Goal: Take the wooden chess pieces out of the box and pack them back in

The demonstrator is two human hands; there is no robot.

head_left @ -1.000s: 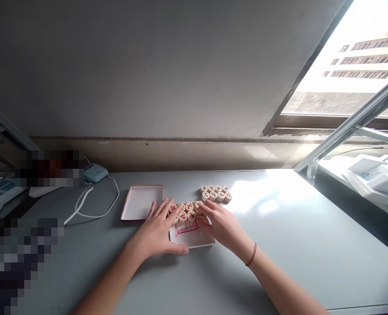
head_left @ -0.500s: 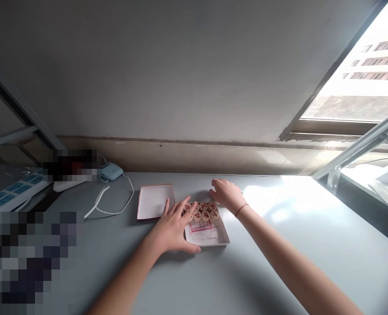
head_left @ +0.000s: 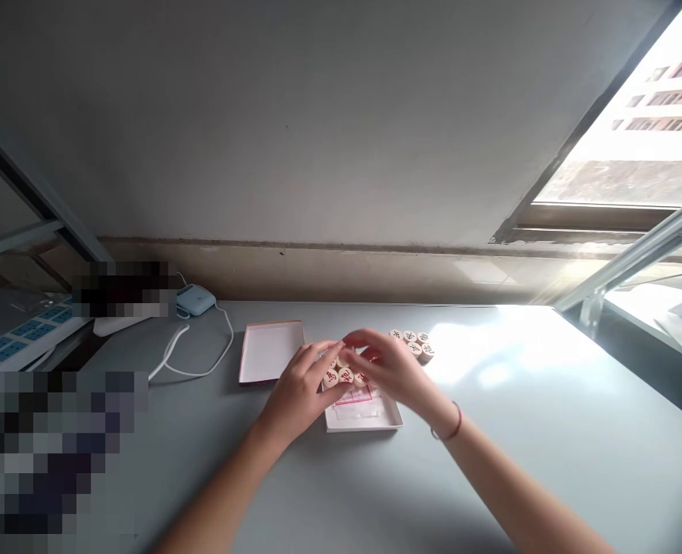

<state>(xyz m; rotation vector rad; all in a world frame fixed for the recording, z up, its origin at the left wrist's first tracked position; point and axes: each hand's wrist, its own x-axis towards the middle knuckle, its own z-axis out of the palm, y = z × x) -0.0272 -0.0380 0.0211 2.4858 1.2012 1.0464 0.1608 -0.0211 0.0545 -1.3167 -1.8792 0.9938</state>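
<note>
A shallow white box (head_left: 364,425) lies on the grey tabletop. Round wooden Chinese chess pieces (head_left: 346,375) with red characters fill its far part, and a clear plastic bag with red print (head_left: 355,404) lies flat in the near part. At the box's left side, my left hand (head_left: 300,385) reaches over the pieces with fingers stretched and thumb apart. My right hand (head_left: 390,369) bends over the same pieces, its fingers curled together close to my left fingertips; what they hold, if anything, is hidden. Behind it, more chess pieces with dark characters (head_left: 413,338) stand in stacked rows.
To the left of the box lies its open lid (head_left: 271,352), inner side up. A light blue device (head_left: 196,300) with a white cable (head_left: 211,373) sits at the back left, near a power strip (head_left: 29,329). The wall (head_left: 317,269) bounds the table's far edge.
My right hand has come back from beyond the box to above the pieces inside it, uncovering the dark-marked stacks. My left fingers have drawn closer together.
</note>
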